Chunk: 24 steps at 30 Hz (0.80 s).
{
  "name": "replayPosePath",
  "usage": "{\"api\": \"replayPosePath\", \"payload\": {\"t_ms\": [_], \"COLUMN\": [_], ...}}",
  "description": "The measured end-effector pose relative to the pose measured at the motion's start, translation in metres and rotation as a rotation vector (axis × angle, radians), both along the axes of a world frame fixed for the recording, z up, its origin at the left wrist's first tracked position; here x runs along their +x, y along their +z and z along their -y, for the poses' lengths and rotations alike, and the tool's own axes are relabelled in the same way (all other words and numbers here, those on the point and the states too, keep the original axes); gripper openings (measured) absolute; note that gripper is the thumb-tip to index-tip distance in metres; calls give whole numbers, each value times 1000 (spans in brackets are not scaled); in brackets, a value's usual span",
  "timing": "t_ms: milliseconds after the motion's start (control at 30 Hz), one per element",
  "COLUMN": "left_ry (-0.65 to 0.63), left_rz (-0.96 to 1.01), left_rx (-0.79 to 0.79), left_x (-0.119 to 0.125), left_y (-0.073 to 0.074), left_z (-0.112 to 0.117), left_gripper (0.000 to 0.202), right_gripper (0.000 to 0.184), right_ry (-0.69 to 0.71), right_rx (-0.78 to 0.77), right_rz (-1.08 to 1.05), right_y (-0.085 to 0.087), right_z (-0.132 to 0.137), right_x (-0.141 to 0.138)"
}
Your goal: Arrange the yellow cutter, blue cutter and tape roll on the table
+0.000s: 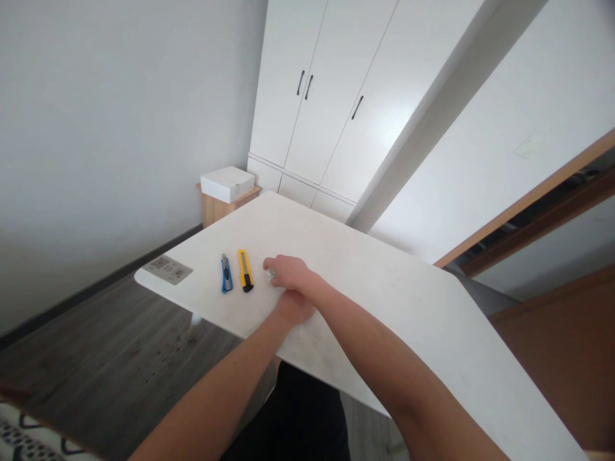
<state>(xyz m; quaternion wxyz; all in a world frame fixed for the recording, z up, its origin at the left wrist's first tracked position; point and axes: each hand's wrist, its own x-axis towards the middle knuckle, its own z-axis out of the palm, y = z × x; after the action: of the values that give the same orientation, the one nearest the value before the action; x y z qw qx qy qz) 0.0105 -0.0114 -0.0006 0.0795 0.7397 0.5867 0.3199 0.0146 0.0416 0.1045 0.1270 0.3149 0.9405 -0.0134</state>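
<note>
My right hand (287, 271) is closed round a small whitish, silvery thing (271, 274) at the table's surface; its kind is too covered to make out. Beneath the right wrist, my left hand (295, 307) rests at the white table (375, 275), its fingers hidden by the right hand and forearm. To the left of both hands lies a yellow utility knife (245, 270) with a black end. Beside it, farther left, is a blue utility knife (226, 274). Neither hand touches these two knives.
A label with a printed code (168, 269) is stuck on the table's left corner. Beyond the far edge, a white box (227, 184) sits on a wooden stand (214, 208). White cupboards (331, 96) line the back, and a wood-framed opening (538, 211) is at right.
</note>
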Motion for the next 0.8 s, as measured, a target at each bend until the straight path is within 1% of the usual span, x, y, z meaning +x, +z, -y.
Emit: {"api": "replayPosePath", "payload": {"t_ms": [67,133,200,233,300,367,433,500,633,800], "left_ry": [-107,-193,-223,-225,-216,-214,-210,-209,-196,-178], "left_rz": [-39,-81,-104,-114,-127,-133,-130,-130,-134,-126], "left_rx": [-5,13,42,55,65,64,60,51,29,16], "left_x": [-2,-4,-5,-6,-6,-6,-6,-6,-5,-5], "left_y": [5,10,13,14,14,14,15,15,16,16], "left_z": [-1,-3,-4,-4,-4,-4,-4,-3,-3,-3], "left_gripper": [26,27,29,30,30,30,32,32,33,34], "right_gripper": [42,42,42,42,43,43,43,42,42,42], "right_ry": [-89,-193,-291,-333,-399,-436,-452,-451,-397,-314], "right_rx": [46,86,95,88,48,-6,-36,-43,-27,-15], "right_rz": [-34,-28,17,43,90,109,100,80,51,44], "right_y": [17,32,38,37,29,17,6,0,-3,-9], "right_z": [-6,-10,-8,-4,7,20,34,44,54,55], "right_x": [31,73,118,140,176,200,213,216,209,198]}}
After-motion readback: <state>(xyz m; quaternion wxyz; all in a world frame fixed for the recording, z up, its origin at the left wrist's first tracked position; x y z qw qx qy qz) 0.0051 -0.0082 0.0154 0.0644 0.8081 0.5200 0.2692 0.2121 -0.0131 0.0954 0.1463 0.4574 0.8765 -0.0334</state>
